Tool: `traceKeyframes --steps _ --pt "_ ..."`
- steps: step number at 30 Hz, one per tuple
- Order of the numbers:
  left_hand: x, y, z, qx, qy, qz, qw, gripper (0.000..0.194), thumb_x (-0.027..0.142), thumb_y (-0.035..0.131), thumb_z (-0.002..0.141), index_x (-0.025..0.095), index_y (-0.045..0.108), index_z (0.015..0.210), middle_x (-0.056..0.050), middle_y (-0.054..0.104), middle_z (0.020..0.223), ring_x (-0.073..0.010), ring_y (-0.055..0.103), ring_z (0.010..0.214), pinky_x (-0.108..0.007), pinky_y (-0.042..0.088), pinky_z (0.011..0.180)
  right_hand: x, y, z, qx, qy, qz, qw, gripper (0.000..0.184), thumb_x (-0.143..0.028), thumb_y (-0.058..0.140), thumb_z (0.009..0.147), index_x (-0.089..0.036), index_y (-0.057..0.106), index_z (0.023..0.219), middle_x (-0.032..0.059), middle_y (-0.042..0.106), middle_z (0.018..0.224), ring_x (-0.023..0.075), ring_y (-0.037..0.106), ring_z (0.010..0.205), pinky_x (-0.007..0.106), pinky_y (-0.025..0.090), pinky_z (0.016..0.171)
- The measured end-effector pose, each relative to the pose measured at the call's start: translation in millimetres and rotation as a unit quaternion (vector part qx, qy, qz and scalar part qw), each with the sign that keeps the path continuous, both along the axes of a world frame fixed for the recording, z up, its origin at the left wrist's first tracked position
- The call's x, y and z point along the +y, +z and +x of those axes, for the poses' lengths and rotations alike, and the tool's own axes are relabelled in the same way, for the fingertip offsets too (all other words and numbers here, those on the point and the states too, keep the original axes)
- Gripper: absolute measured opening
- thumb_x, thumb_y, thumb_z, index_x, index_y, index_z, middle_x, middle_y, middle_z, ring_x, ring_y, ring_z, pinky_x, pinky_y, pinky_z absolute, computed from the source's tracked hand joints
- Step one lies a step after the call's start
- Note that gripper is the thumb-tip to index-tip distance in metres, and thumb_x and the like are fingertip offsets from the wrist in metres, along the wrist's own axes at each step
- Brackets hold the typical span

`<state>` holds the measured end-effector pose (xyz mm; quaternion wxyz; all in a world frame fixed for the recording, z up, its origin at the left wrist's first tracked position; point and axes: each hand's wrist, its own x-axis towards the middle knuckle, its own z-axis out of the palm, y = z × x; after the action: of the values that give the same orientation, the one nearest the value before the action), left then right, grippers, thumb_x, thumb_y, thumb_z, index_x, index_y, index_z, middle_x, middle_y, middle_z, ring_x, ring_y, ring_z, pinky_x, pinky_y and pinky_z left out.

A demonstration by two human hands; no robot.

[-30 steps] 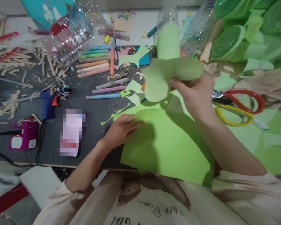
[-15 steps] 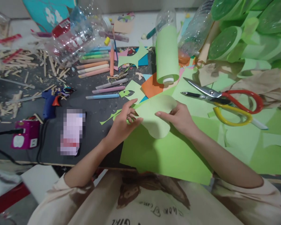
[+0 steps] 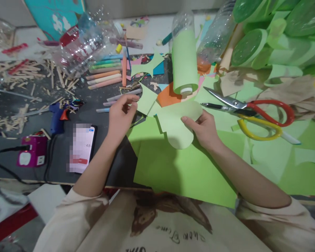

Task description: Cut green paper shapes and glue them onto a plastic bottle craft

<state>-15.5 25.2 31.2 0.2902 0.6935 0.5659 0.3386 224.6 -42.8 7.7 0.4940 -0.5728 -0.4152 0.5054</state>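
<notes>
My right hand (image 3: pixel 203 127) pinches a pale green rounded paper cutout (image 3: pixel 177 122) between thumb and fingers, above a brighter green sheet (image 3: pixel 189 171). My left hand (image 3: pixel 123 113) is closed, its thumb and fingertips at the left edge of an angular pale green paper scrap (image 3: pixel 147 99), which it appears to grip. Beyond the cutout, a clear plastic bottle wrapped in green paper (image 3: pixel 184 63) has its white cap toward me. Scissors (image 3: pixel 262 115) with one red and one yellow handle lie partly open to the right, with a black pen (image 3: pixel 220 106) under them.
Felt-tip markers (image 3: pixel 105 77), a blue glue gun (image 3: pixel 58 113), a phone (image 3: pixel 81 148) and a purple box with a cable (image 3: pixel 33 151) lie to the left. Wooden sticks (image 3: pixel 14 75) and clear bottles (image 3: pixel 86 45) sit behind. Green paper-covered bottles (image 3: pixel 252 45) are piled at the right back.
My right hand has lowered the cutout from near the wrapped bottle to over the green sheet. My left hand has moved up and left to the scrap, which has shifted slightly.
</notes>
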Motion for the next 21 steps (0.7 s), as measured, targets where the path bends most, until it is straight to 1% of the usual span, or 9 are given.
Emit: traceKeyframes --steps 4,7,9,11,13,15,17,19,21 --pt "18.4 -6.8 7.5 0.021 0.013 0.029 0.999 0.018 0.016 0.052 0.087 0.017 0.07 0.093 -0.003 0.073 0.091 -0.014 0.063 0.077 -0.025 0.05 0.073 -0.3 -0.6 -2.2 -0.008 0.007 0.006 1.0 0.045 -0.057 0.079 0.067 -0.022 0.069 0.093 0.0048 0.075 0.088 0.0218 0.07 0.075 0.04 0.061 0.067" --pt "29.5 -9.2 17.8 0.048 0.004 0.042 0.998 0.02 0.019 0.051 0.09 0.018 0.069 0.098 -0.004 0.074 0.099 -0.0168 0.067 0.086 -0.028 0.052 0.08 -0.5 -1.2 -3.2 -0.013 0.014 0.014 1.0 0.047 -0.058 0.077 0.068 -0.022 0.068 0.096 0.0055 0.076 0.091 0.022 0.071 0.077 0.04 0.061 0.069" --pt "38.4 -10.2 23.3 0.07 -0.012 0.048 0.996 0.022 0.024 0.049 0.093 0.02 0.068 0.104 -0.005 0.073 0.105 -0.0191 0.067 0.095 -0.032 0.052 0.088 -0.4 -1.2 -3.2 -0.009 0.012 0.011 1.0 0.047 -0.057 0.078 0.067 -0.021 0.069 0.096 0.0054 0.076 0.089 0.0219 0.07 0.077 0.04 0.061 0.067" --pt "46.7 -10.3 26.1 0.098 -0.034 0.064 0.993 0.026 0.03 0.045 0.097 0.021 0.064 0.113 -0.007 0.069 0.121 -0.022 0.062 0.115 -0.039 0.047 0.102 -0.3 -0.5 -3.0 -0.005 0.011 0.008 1.0 0.045 -0.055 0.078 0.067 -0.021 0.069 0.095 0.0052 0.076 0.088 0.0217 0.07 0.076 0.039 0.061 0.067" --pt "50.5 -8.2 26.2 0.124 -0.047 0.089 0.987 0.033 0.038 0.041 0.099 0.022 0.059 0.122 -0.008 0.058 0.139 -0.0239 0.047 0.135 -0.047 0.037 0.114 -0.1 0.9 -3.1 -0.005 0.012 0.004 1.0 0.042 -0.052 0.079 0.067 -0.021 0.069 0.094 0.005 0.076 0.088 0.0214 0.07 0.076 0.039 0.06 0.067" --pt "47.2 -3.1 24.4 0.144 -0.053 0.117 0.981 0.037 0.043 0.035 0.101 0.025 0.053 0.128 -0.008 0.045 0.151 -0.0235 0.035 0.144 -0.05 0.029 0.119 0.0 3.0 -3.8 -0.004 0.011 0.002 1.0 0.039 -0.049 0.078 0.068 -0.02 0.069 0.093 0.0049 0.076 0.088 0.0212 0.07 0.076 0.039 0.06 0.067" --pt "36.3 3.5 21.8 0.157 -0.065 0.143 0.975 0.038 0.041 0.03 0.102 0.028 0.051 0.131 -0.008 0.041 0.154 -0.0223 0.034 0.144 -0.048 0.028 0.12 0.2 5.2 -5.0 -0.003 0.01 0.0 1.0 0.036 -0.046 0.077 0.068 -0.02 0.069 0.091 0.0051 0.076 0.087 0.0211 0.07 0.075 0.038 0.06 0.066" --pt "19.7 9.0 19.6 0.161 -0.07 0.15 0.973 0.036 0.038 0.03 0.102 0.03 0.051 0.13 -0.01 0.045 0.149 -0.0239 0.039 0.14 -0.047 0.03 0.118 0.5 7.2 -5.8 -0.004 0.01 -0.005 1.0 0.032 -0.044 0.076 0.068 -0.019 0.069 0.087 0.0053 0.076 0.083 0.0212 0.07 0.072 0.037 0.06 0.063" --pt "-0.1 10.8 18.1 0.163 -0.063 0.136 0.975 0.031 0.036 0.037 0.101 0.029 0.055 0.124 -0.011 0.054 0.135 -0.0274 0.047 0.132 -0.048 0.037 0.111 1.4 8.9 -4.8 -0.011 0.01 -0.008 1.0 0.028 -0.042 0.075 0.068 -0.018 0.069 0.082 0.005 0.075 0.079 0.021 0.07 0.069 0.036 0.059 0.059"
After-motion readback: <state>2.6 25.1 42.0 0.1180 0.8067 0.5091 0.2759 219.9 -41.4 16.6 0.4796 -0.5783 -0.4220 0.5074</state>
